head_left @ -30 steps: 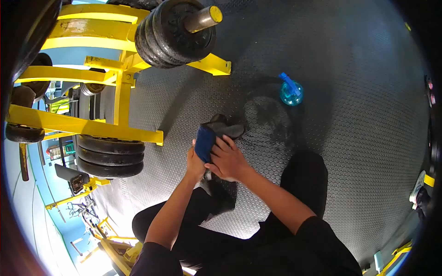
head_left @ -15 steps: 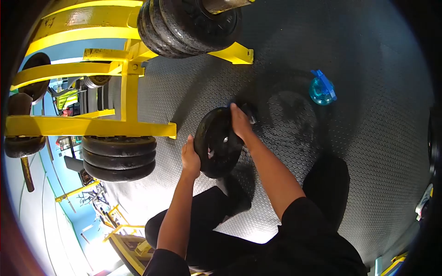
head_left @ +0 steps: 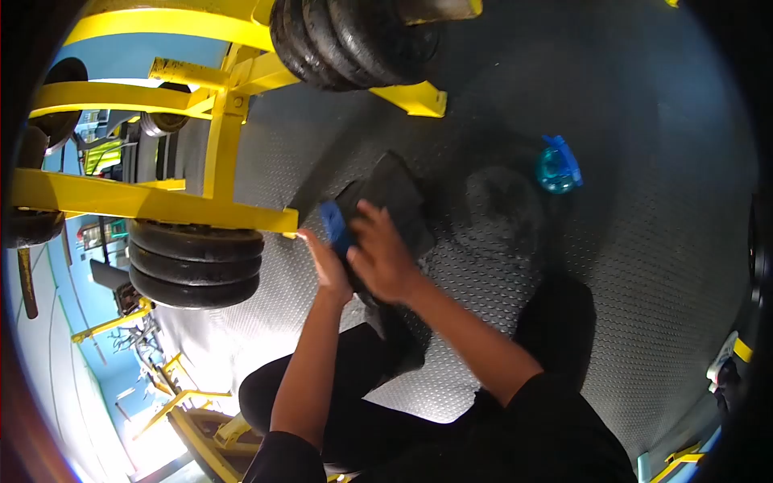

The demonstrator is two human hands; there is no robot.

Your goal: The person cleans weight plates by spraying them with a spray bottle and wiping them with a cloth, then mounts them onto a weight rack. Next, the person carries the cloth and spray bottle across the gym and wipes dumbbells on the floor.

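My left hand (head_left: 326, 272) is in the middle of the view, its fingers stretched out beside a small blue thing (head_left: 334, 227) whose kind I cannot make out. To its right my right hand (head_left: 385, 256), slightly blurred, has its fingers apart and holds nothing that I can see. Just beyond both hands is a flat dark grey piece (head_left: 398, 205) that looks like cloth, with a corner pointing away from me. A black rounded edge (head_left: 348, 195) shows behind it, perhaps the weight plate, mostly hidden.
A yellow rack (head_left: 221, 153) at the left carries black weight plates (head_left: 196, 270) on its pegs, with another stack (head_left: 338, 40) at the top. A teal bottle with a blue top (head_left: 555, 169) stands on the studded black floor (head_left: 644, 241). My knees are close on both sides.
Both hands were around a black weight plate; its round face no longer shows plainly. The right hand has come down and left, near the left hand. The blue thing and grey piece now show.
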